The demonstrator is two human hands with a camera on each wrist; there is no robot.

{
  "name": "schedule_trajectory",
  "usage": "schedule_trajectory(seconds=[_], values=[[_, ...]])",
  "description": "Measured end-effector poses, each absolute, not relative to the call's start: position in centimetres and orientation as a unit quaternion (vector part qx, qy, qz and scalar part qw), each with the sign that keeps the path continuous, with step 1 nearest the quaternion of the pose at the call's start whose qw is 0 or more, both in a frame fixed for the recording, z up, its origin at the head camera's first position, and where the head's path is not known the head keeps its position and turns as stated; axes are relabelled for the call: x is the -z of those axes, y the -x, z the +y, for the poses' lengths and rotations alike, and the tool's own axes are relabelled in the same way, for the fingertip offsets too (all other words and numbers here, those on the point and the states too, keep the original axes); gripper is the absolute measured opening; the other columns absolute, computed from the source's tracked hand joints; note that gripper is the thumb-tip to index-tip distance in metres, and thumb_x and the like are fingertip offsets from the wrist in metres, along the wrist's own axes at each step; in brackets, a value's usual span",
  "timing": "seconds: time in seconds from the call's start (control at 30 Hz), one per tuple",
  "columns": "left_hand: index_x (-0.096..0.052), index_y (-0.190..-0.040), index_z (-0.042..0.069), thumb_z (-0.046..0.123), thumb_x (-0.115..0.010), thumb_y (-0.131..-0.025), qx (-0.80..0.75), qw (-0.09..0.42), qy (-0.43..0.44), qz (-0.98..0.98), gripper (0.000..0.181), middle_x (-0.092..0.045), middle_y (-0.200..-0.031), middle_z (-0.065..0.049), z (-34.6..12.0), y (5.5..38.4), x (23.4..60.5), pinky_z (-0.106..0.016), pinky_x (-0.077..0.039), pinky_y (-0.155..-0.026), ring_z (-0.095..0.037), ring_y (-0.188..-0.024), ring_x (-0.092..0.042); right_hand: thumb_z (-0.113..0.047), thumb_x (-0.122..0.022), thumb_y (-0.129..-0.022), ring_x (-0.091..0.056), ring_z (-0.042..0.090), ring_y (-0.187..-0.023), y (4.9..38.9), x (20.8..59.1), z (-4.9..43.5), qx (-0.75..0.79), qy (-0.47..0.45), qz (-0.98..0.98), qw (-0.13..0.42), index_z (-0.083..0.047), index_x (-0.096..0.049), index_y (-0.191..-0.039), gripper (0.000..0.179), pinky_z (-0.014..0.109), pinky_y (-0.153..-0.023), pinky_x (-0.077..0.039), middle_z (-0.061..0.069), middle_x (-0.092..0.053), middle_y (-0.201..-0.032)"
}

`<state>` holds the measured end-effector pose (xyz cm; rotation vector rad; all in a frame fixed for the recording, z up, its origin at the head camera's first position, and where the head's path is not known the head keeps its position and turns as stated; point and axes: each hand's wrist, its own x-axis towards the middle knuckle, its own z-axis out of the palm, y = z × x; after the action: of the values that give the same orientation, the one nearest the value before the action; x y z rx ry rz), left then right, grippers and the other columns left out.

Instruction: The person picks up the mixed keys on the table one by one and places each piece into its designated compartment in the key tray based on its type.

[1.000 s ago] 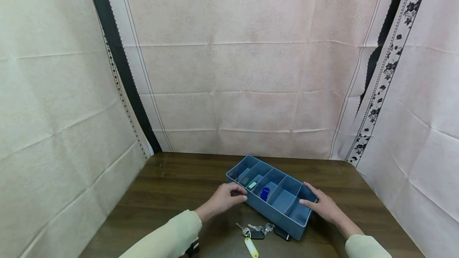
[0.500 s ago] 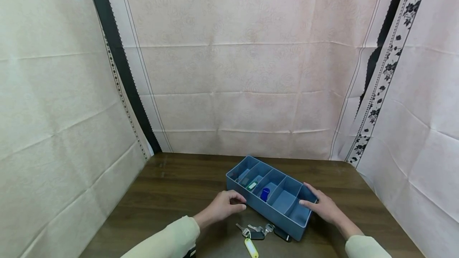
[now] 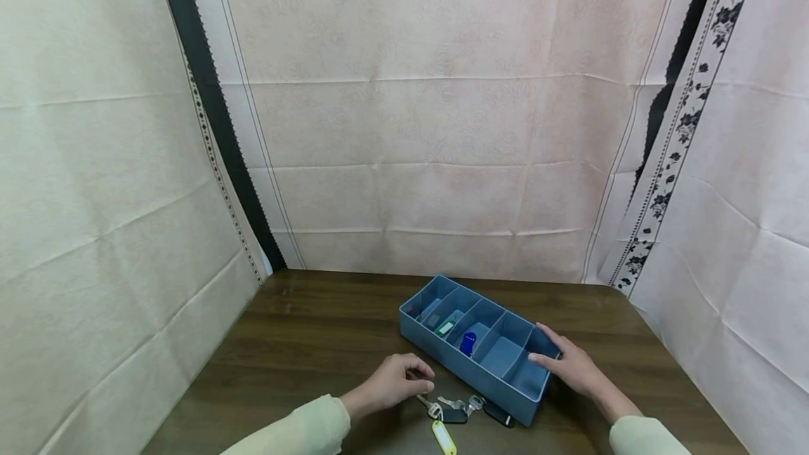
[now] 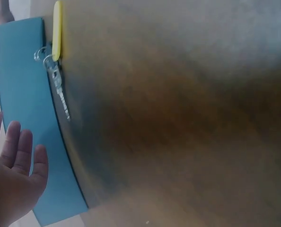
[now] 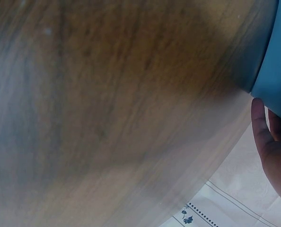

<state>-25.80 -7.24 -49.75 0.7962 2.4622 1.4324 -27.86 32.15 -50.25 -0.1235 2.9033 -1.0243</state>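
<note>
A blue divided box (image 3: 470, 364) lies at a slant on the table. A green-and-white tag (image 3: 445, 328) and a dark blue tag (image 3: 468, 343) are in two of its compartments. My right hand (image 3: 571, 369) holds its right end, thumb over the rim and fingers along the outer wall. My left hand (image 3: 393, 386), fingers loosely bent with nothing seen in them, hovers by the tip of a key (image 3: 427, 403). That key joins a bunch with a yellow tag (image 3: 444, 437) and a black fob (image 3: 453, 415). The left wrist view shows the left fingers (image 4: 23, 149) before the box wall.
A second dark fob (image 3: 498, 413) lies against the box's near wall. The brown wooden table (image 3: 303, 343) reaches back to a hung pale cloth (image 3: 404, 181). More cloth hangs at the left and right sides.
My left hand has come away from the box's near rim, moving down toward the keys. The right hand and the box stay where they were.
</note>
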Motion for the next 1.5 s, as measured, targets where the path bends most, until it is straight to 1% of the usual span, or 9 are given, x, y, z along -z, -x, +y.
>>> schedule_trajectory(seconds=[0.23, 0.43, 0.67, 0.9, 1.17, 1.27, 1.4, 1.5], values=[[-0.075, -0.097, 0.007, 0.014, -0.075, -0.088, -0.49, 0.096, -0.269, 0.824, 0.012, -0.064, -0.091, 0.01, -6.9, 24.7, 50.7, -0.023, -0.048, -0.076, -0.005, -0.086, -0.058, -0.057, -0.059, -0.093, -0.032, 0.061, -0.13, 27.9, 50.2, 32.2, 0.334, 0.04, 0.941, 0.038, -0.012, -0.024, -0.157, 0.086, 0.075, -0.094, -0.032, 0.039, -0.027, -0.149], [-0.075, -0.094, 0.008, 0.014, -0.077, -0.085, -0.493, 0.083, -0.277, 0.821, 0.011, -0.064, -0.089, 0.009, -6.8, 24.1, 51.5, -0.022, -0.048, -0.074, -0.003, -0.083, -0.057, -0.056, -0.059, -0.093, -0.032, 0.061, -0.13, 27.8, 50.1, 32.2, 0.335, 0.044, 0.941, 0.035, -0.012, -0.025, -0.157, 0.085, 0.075, -0.094, -0.032, 0.039, -0.026, -0.149], [-0.075, -0.091, 0.008, 0.015, -0.079, -0.084, -0.483, 0.062, -0.288, 0.825, 0.011, -0.063, -0.086, 0.008, -6.5, 23.8, 52.3, -0.022, -0.048, -0.073, -0.006, -0.082, -0.059, -0.055, -0.059, -0.094, -0.032, 0.062, -0.131, 27.8, 50.1, 32.2, 0.334, 0.045, 0.941, 0.035, -0.011, -0.024, -0.157, 0.084, 0.076, -0.094, -0.031, 0.039, -0.026, -0.149], [-0.075, -0.09, 0.009, 0.012, -0.079, -0.082, -0.483, 0.072, -0.28, 0.827, 0.009, -0.062, -0.087, 0.01, -6.2, 23.2, 52.6, -0.022, -0.049, -0.075, -0.007, -0.084, -0.061, -0.056, -0.059, -0.093, -0.031, 0.062, -0.131, 27.6, 50.1, 32.1, 0.334, 0.043, 0.941, 0.033, -0.012, -0.024, -0.157, 0.085, 0.076, -0.095, -0.031, 0.039, -0.026, -0.149], [-0.074, -0.087, 0.012, 0.017, -0.084, -0.079, -0.445, 0.033, -0.288, 0.847, 0.013, -0.06, -0.084, 0.013, -5.6, 22.9, 52.9, -0.021, -0.046, -0.072, -0.005, -0.081, -0.058, -0.055, -0.059, -0.094, -0.033, 0.061, -0.13, 27.6, 50.1, 32.1, 0.331, 0.041, 0.942, 0.032, -0.012, -0.024, -0.157, 0.084, 0.075, -0.094, -0.032, 0.04, -0.027, -0.149], [-0.074, -0.084, 0.014, 0.018, -0.085, -0.077, -0.419, 0.007, -0.295, 0.859, 0.014, -0.059, -0.083, 0.014, -5.4, 22.9, 53.2, -0.02, -0.044, -0.071, -0.002, -0.079, -0.055, -0.055, -0.059, -0.094, -0.032, 0.061, -0.131, 27.6, 50.1, 32.1, 0.332, 0.04, 0.942, 0.034, -0.012, -0.024, -0.157, 0.084, 0.076, -0.094, -0.031, 0.039, -0.026, -0.149], [-0.074, -0.082, 0.016, 0.017, -0.085, -0.075, -0.385, -0.026, -0.303, 0.872, 0.014, -0.057, -0.081, 0.016, -5.3, 23.1, 53.5, -0.018, -0.043, -0.069, 0.001, -0.077, -0.053, -0.055, -0.059, -0.094, -0.032, 0.061, -0.131, 27.6, 50.0, 32.1, 0.333, 0.04, 0.941, 0.035, -0.012, -0.024, -0.157, 0.085, 0.076, -0.094, -0.031, 0.039, -0.026, -0.15], [-0.073, -0.082, 0.017, 0.015, -0.084, -0.074, -0.369, -0.035, -0.3, 0.879, 0.013, -0.057, -0.081, 0.015, -5.4, 23.2, 53.6, -0.018, -0.042, -0.068, 0.001, -0.077, -0.053, -0.055, -0.059, -0.094, -0.032, 0.061, -0.13, 27.6, 50.0, 32.1, 0.333, 0.041, 0.941, 0.035, -0.012, -0.024, -0.157, 0.085, 0.075, -0.094, -0.032, 0.039, -0.026, -0.15]])
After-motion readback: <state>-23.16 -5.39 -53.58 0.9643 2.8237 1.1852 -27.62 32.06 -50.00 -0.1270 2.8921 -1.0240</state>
